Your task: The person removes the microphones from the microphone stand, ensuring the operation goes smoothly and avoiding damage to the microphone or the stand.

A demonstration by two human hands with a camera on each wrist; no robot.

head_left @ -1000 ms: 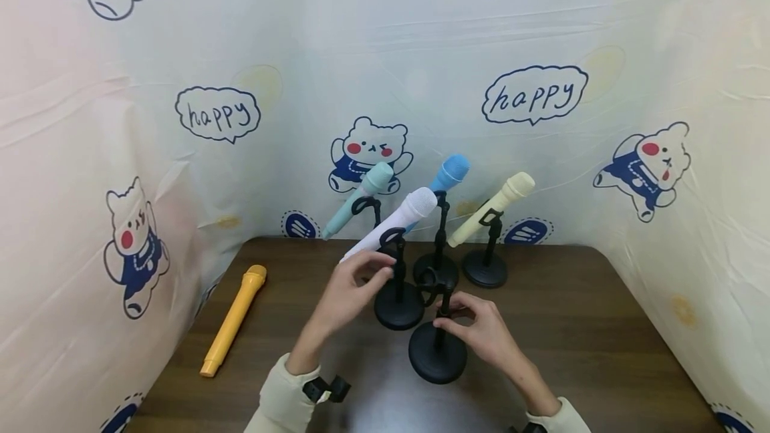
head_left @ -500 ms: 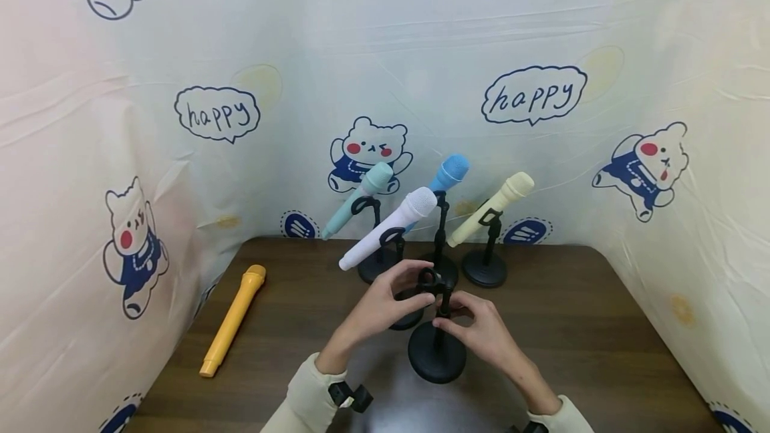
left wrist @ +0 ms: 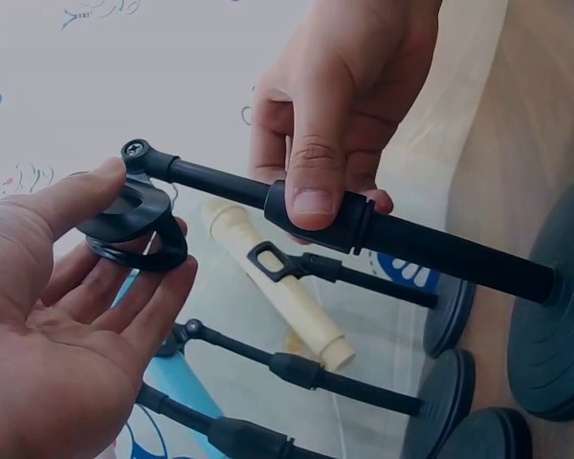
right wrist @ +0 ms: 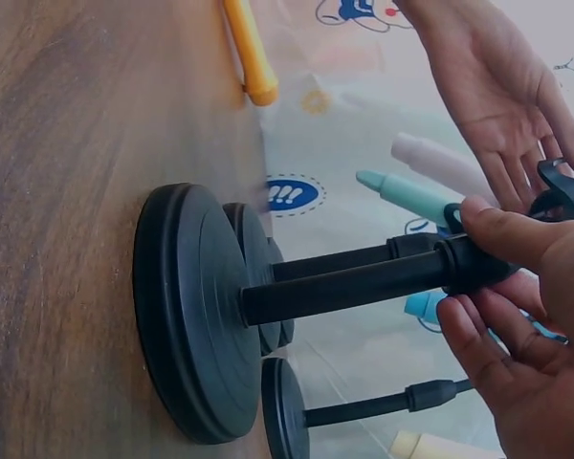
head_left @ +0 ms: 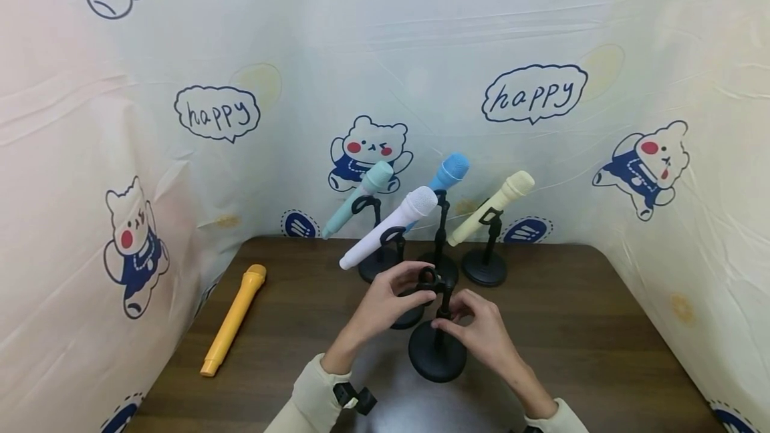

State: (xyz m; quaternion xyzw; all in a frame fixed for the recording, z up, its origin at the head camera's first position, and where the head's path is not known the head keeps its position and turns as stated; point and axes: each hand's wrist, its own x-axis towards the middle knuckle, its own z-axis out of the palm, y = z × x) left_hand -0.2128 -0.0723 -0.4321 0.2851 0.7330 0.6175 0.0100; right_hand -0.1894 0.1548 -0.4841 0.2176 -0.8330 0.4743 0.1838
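A black microphone stand (head_left: 437, 356) with a round base stands on the table, its holder clip bare. My right hand (head_left: 486, 331) pinches the stand's collar (left wrist: 344, 220) between thumb and fingers. At the top, my left hand (head_left: 381, 305) holds the ring-like clip (left wrist: 124, 218), thumb on its upper side near the hinge and fingers below. Behind, a white microphone (head_left: 388, 229), a teal microphone (head_left: 357, 199), a blue microphone (head_left: 451, 171) and a pale yellow microphone (head_left: 493, 209) lean tilted in similar black stands. The left hand partly hides the white microphone's stand.
On the left of the wooden table (head_left: 577, 353) lies an orange microphone (head_left: 233, 319), apart from any stand. A printed cloth (head_left: 385, 59) hangs behind the table and along its sides. The held stand's base (right wrist: 196, 316) is close to the other bases.
My left hand has moved right from beside the white microphone's stand to the front stand's clip, and now holds it. The right hand keeps its grip on the collar.
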